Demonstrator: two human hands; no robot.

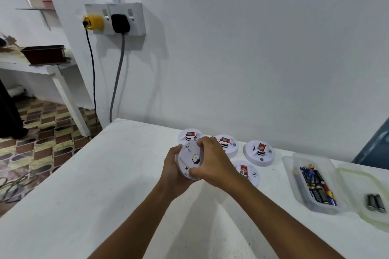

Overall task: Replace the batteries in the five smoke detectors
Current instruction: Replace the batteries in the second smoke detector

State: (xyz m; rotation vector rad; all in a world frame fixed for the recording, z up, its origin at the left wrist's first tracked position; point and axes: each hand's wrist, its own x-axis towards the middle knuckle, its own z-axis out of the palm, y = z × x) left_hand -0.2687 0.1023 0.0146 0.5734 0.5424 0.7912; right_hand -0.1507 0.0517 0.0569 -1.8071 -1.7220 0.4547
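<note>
I hold one white round smoke detector [191, 159] up above the white table [105, 185], its back plate facing me. My left hand [171, 169] cups its left rim from below. My right hand [212, 161] grips its right rim, thumb on the lower edge and fingers curled over the top. Several other white detectors with red labels lie on the table behind: one [189, 135] at the back, one [228, 143] partly behind my right hand, one [260, 152] further right, one [246, 171] nearest my wrist.
A clear plastic tub [294, 178] at the right holds several batteries [317, 185]. Its lid [357, 176] lies beside it with two dark batteries [375, 202] on it. A wall socket with yellow and black plugs [114, 20] hangs at upper left, cables running down.
</note>
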